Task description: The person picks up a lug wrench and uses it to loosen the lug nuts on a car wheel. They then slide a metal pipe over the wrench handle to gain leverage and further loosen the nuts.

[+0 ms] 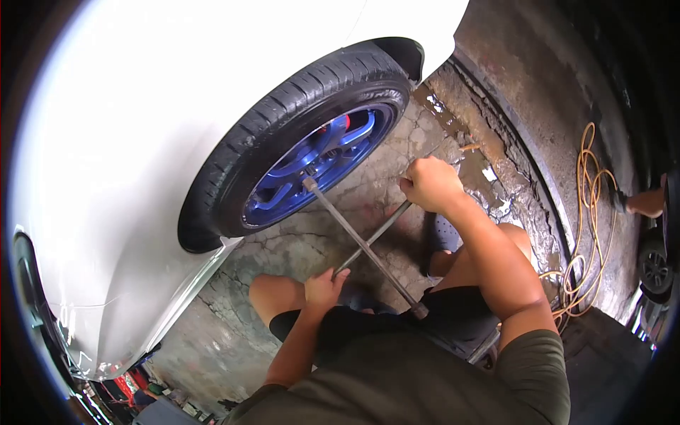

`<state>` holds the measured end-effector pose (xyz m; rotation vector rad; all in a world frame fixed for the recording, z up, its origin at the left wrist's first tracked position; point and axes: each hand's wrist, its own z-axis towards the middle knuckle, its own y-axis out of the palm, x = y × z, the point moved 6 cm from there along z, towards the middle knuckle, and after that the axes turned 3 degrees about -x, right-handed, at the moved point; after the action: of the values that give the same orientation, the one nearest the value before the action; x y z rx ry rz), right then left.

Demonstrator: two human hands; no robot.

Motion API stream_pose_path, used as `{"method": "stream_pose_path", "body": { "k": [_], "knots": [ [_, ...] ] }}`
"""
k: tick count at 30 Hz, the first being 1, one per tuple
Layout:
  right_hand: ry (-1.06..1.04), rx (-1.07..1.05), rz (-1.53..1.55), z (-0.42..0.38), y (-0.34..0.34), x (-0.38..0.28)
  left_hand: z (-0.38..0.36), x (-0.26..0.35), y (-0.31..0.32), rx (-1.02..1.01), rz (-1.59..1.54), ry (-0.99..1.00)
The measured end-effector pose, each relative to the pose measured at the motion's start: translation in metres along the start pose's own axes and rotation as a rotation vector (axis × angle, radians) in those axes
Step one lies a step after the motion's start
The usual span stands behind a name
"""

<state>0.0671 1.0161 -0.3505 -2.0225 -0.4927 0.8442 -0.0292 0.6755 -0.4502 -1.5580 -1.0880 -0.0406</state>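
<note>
A white car stands on cracked concrete, its black tyre fitted on a blue wheel rim. A metal cross wrench has one end set on the hub of the rim. My right hand is shut on the upper arm of the wrench's crossbar. My left hand is shut on the lower arm of the crossbar, near my knee. The wrench's near end points at my lap. I am crouching beside the wheel.
An orange hose or cable lies coiled on the wet floor to the right, along a curved rusty channel. Another person's foot shows at the right edge. A small wheel sits below it. Clutter lies at the bottom left.
</note>
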Motion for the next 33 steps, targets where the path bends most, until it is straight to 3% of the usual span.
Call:
{"method": "stream_pose_path", "body": {
  "k": [11, 15, 21, 24, 27, 30, 33],
  "knots": [
    [0.024, -0.006, -0.007, 0.008, 0.004, -0.008, 0.011, -0.009, -0.015, 0.059, 0.022, 0.057],
    [0.094, -0.037, 0.054, 0.012, 0.012, 0.002, 0.007, -0.003, -0.026, 0.049, 0.176, 0.005],
    [0.117, -0.191, 0.100, 0.040, 0.081, 0.037, 0.004, 0.010, -0.052, -0.005, 0.287, -0.074],
    [-0.116, -0.196, -0.062, 0.057, 0.126, 0.045, 0.006, 0.013, -0.063, 0.026, 0.330, -0.060],
    [-0.060, -0.194, -0.010, 0.064, 0.142, 0.052, -0.001, 0.028, -0.078, 0.024, 0.341, -0.076],
    [0.124, -0.295, 0.006, 0.058, 0.109, 0.041, -0.003, 0.022, -0.072, 0.019, 0.293, -0.080],
    [0.146, -0.247, 0.008, 0.040, 0.069, 0.022, 0.013, -0.005, -0.039, 0.022, 0.216, -0.062]
  ]
}}
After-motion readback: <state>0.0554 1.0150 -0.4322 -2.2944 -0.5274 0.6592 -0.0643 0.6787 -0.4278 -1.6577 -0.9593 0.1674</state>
